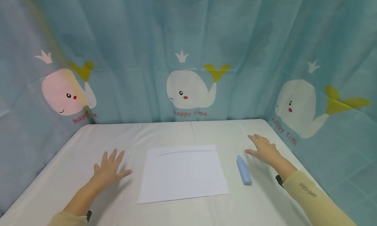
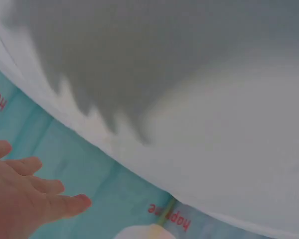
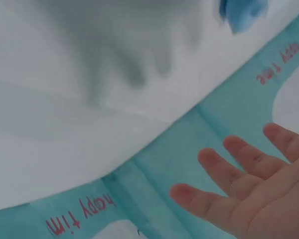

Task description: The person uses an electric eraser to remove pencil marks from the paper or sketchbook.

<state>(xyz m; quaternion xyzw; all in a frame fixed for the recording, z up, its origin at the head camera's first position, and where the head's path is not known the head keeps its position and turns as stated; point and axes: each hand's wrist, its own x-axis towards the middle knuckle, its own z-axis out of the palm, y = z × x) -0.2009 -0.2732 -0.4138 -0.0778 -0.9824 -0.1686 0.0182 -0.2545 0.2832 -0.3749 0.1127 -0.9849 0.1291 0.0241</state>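
Observation:
In the head view, a white sheet of paper lies at the middle of the table, with a thin grey curved line near its far edge. To the right of it is a light blue stick with a tapered tip, like a chunky crayon; its tip also shows in the right wrist view. My left hand hovers left of the paper with fingers spread, casting a shadow on the cloth. Beyond the blue stick, to its right, my right hand is held out with fingers extended. Both hands hold nothing.
A white cloth covers the table. Light blue curtains printed with whales stand along the back and both sides. Dark bands sit at both wrists, by the yellowish sleeves.

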